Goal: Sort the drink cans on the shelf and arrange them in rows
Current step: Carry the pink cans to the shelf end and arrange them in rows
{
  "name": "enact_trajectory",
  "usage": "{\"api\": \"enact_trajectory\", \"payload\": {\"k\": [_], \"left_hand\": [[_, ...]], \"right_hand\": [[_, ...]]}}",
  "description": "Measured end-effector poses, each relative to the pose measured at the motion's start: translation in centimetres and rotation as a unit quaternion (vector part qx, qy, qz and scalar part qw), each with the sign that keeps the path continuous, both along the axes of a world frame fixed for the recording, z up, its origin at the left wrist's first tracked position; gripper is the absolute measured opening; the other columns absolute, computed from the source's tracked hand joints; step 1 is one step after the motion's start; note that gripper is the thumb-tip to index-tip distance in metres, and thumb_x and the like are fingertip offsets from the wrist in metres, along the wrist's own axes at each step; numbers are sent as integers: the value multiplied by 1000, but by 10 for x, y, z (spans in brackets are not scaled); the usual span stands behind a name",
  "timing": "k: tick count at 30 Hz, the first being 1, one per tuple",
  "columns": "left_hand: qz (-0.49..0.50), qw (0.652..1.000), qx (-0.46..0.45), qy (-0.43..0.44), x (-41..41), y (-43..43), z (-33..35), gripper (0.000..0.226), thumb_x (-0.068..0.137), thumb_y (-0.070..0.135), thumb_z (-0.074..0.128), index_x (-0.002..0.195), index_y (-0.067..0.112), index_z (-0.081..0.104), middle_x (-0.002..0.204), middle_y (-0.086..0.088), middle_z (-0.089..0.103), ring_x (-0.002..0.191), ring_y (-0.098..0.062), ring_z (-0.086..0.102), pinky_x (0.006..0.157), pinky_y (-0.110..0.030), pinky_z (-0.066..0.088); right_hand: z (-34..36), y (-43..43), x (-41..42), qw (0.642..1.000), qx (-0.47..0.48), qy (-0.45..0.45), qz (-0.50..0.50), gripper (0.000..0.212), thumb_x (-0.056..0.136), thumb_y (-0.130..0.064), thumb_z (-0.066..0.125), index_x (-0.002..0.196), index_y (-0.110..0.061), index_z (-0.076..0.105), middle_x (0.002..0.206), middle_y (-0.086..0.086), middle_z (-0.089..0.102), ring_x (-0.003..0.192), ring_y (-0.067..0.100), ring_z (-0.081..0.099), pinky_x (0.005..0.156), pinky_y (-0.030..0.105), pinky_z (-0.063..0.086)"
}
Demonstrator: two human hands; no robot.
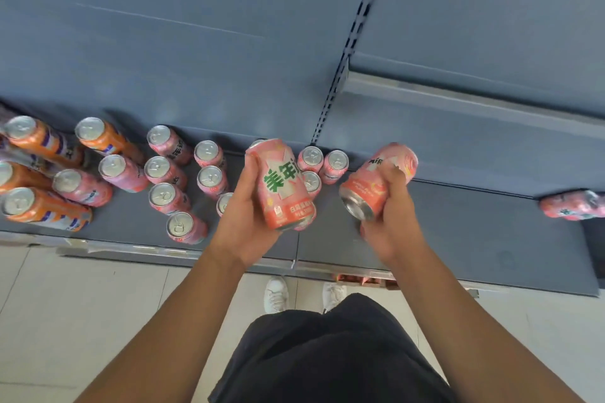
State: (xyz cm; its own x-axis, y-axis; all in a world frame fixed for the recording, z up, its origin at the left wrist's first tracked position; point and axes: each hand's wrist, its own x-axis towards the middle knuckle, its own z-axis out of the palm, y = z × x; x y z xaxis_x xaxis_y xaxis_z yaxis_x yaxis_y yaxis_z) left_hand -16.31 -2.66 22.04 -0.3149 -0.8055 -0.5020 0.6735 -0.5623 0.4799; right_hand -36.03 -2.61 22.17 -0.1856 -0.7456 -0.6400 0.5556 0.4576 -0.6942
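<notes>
Your left hand [248,219] curls its fingers round the green-lettered pink can [281,183], your right hand [394,226] round the tilted pink can [373,185]: rigid, smooth, probably full, so grip mid-wall.

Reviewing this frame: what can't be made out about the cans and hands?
Head view only:
Pink can at far right: blurred, cut by the frame edge; label unreadable.
Standing pink cans behind the left hand and its held can: partly hidden, count uncertain.
Right hand covers much of the tilted can label.
Orange can at left edge: cut off.
</notes>
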Motion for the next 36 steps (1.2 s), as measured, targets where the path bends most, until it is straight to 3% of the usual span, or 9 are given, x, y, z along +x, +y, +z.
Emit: {"api": "enact_trajectory", "payload": {"k": [5,8,12,16,19,21,26,32,36], "left_hand": [[-5,1000,14,-11,10,-8,16,65,78,64,51,120,17,64,95,-4,72,84,-18,70,81,-40,56],[1,1000,12,-18,13,-11,19,81,75,65,53,137,13,55,106,-9,70,92,-22,68,84,-42,57],[-23,1000,2,-9,18,-14,24,79,75,67,49,133,14,57,109,-10,70,93,-23,69,88,-47,55],[-36,999,8,-16,22,-11,23,80,73,66,52,133,14,57,113,-10,70,97,-25,67,92,-48,51],[-52,998,11,-27,23,-8,23,77,72,62,55,134,16,57,115,-9,71,95,-24,68,78,-42,58],[-59,997,20,-39,22,-6,20,71,73,55,60,133,16,56,117,-10,71,94,-24,69,73,-39,59],[-88,995,3,-47,13,0,13,69,73,22,68,138,13,49,117,-11,69,95,-23,69,69,-34,59],[-111,991,-17,-78,-11,6,14,81,67,18,83,139,13,49,127,-16,64,111,-31,62,89,-45,54],[-125,985,-39,-115,-33,11,17,68,66,19,84,128,16,56,121,-14,67,115,-37,60,95,-52,50]], "right_hand": [[21,-2,6,994,-24,-100,-34,64,91,-64,47,128,-13,60,97,9,71,82,23,71,83,40,55],[30,1,10,990,-29,-134,-28,62,92,-60,47,129,-11,59,108,12,70,89,25,70,77,38,58],[38,8,13,988,-26,-155,2,65,86,-61,57,127,-11,59,109,13,69,86,26,68,75,39,58],[42,15,15,997,0,-64,53,45,90,-49,60,121,-15,62,96,8,75,81,22,72,73,38,56],[36,20,15,996,-2,33,83,19,91,-22,63,110,-20,57,81,1,75,67,14,71,55,27,53],[35,23,16,992,-6,76,100,22,91,-11,64,108,-23,57,78,-4,75,65,9,70,51,24,51],[35,35,15,978,-1,187,94,58,80,-21,79,130,-31,52,109,1,71,94,20,71,73,34,57],[38,53,-2,975,-12,208,80,26,89,-25,70,113,-27,60,103,0,72,92,15,70,72,26,54],[37,66,-22,978,-6,197,60,37,88,-26,70,123,-25,57,111,2,71,98,19,70,78,33,57]]}}
